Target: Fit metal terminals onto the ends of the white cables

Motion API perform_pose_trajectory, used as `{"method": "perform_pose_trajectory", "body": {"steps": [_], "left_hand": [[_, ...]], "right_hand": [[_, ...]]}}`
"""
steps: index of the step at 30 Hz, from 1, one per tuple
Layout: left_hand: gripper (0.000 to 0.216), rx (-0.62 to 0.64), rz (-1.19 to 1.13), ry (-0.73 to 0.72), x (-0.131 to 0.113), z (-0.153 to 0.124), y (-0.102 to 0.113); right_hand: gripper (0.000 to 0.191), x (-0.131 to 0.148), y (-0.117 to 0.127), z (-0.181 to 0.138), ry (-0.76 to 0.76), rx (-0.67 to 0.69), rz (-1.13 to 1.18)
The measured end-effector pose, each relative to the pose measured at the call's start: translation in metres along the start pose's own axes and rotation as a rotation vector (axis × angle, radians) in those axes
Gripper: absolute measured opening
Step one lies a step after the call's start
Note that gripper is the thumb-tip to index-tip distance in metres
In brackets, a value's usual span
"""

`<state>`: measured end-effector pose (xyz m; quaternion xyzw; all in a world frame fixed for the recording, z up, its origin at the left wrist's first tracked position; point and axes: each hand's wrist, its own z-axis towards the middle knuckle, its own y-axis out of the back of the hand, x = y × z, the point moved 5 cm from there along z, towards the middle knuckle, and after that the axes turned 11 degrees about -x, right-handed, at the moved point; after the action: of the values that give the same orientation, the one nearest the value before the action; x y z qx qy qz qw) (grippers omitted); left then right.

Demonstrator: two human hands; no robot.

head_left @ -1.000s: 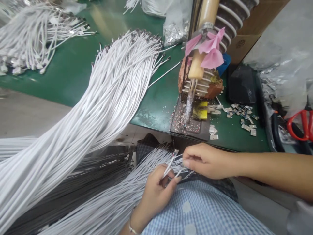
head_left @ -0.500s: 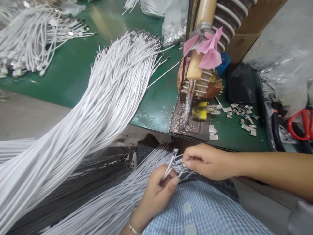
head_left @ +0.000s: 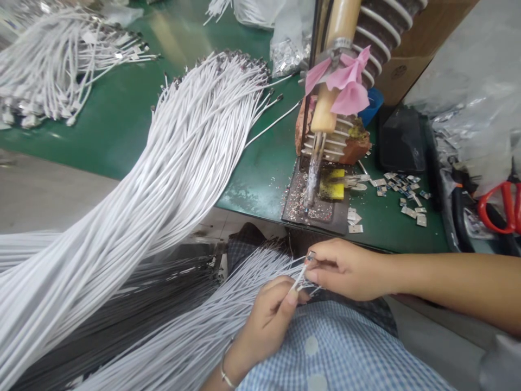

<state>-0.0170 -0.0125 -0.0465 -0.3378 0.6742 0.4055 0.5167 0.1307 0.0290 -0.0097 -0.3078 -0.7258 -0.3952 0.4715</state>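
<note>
My left hand (head_left: 271, 317) is closed in a pinch on a thin white cable (head_left: 298, 278) drawn from the bundle of white cables (head_left: 195, 336) lying across my lap. My right hand (head_left: 345, 270) is closed just beside it, its fingertips pinching the cable's metal tip near the table's front edge. The two hands nearly touch. A soldering iron (head_left: 325, 114) with a wooden handle and a pink paper wrap rests in a coiled stand, its tip over a dark plate strewn with solder bits (head_left: 303, 203).
A thick sheaf of white cables (head_left: 171, 163) drapes over the green table (head_left: 122, 119) and off its edge. More cables (head_left: 44, 65) lie at the back left. Small metal parts (head_left: 401, 190), a yellow sponge (head_left: 332, 183), red-handled scissors (head_left: 499, 209) and plastic bags (head_left: 468, 92) are at the right.
My left hand has shifted slightly to the right and up, closing on one cable. The cable end that stood up between the hands is now at my right fingertips.
</note>
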Motion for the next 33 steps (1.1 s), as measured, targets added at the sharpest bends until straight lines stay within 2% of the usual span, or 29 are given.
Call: {"method": "perform_pose_trajectory", "body": {"steps": [9,14,26,29,33], "left_hand": [[0.031,0.012,0.035,0.010,-0.004,0.000,0.009],[0.036,0.060,0.023,-0.026,-0.007,-0.002,0.011],[0.025,0.116,0.065,-0.071,-0.008,-0.004,0.010],[0.027,-0.015,0.162,-0.123,-0.011,-0.002,0.023],[0.030,-0.392,0.340,-0.257,-0.033,-0.010,0.070]], "right_hand": [[0.016,-0.004,0.005,0.000,-0.101,-0.075,0.155],[0.015,-0.006,0.003,-0.002,-0.120,-0.076,0.213],[0.012,0.001,0.006,0.000,-0.105,-0.087,0.175],[0.009,0.002,0.002,-0.002,-0.090,-0.033,0.136],[0.010,0.006,-0.006,-0.009,0.011,0.035,-0.130]]}}
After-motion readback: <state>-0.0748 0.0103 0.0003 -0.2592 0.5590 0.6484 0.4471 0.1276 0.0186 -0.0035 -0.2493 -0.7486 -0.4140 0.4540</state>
